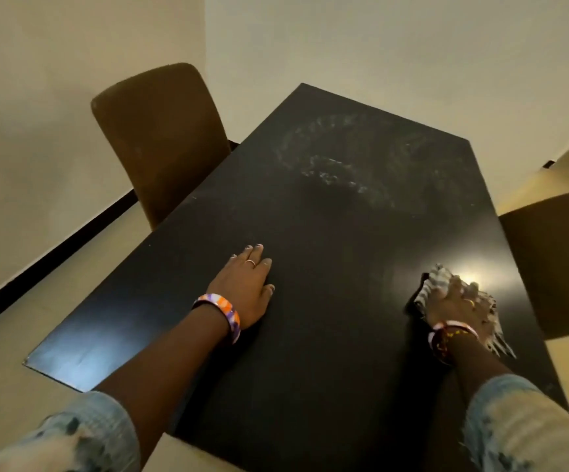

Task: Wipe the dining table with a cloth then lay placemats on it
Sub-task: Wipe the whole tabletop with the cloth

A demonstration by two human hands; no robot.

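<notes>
- A brown chair (160, 137) stands at the table's left long edge, towards the far end; only its backrest shows, with the seat hidden behind the tabletop.
- The dining table (310, 233) is a dark, glossy rectangle with no readable writing or label anywhere on it; its near edge is cut off by the frame and the forearms.
- The left hand (247, 284) lies flat on the tabletop a little left of centre, nearer the near end, fingers straight and close together, palm down, holding nothing. A thin ring sits on one finger, and an orange, purple and white bangle (223, 313) circles the wrist; its pattern carries no legible text.
- Pale, arc-shaped streaks (351, 165) mark the surface towards the far end of the table.
- The cloth (436, 284), light with darker stripes and a fringed hem, lies bunched near the table's right long edge, just beside a bright glare spot.
- The right hand (460, 303) presses down on top of the cloth, fingers spread over it; motion blur and the glare make the fingertips hard to make out. Red and white bracelets sit at its wrist.
- A second brown chair (559, 264) stands at the right edge, partly cut off by the frame.
- Faded denim sleeves (521, 427) cover both forearms at the bottom.
</notes>
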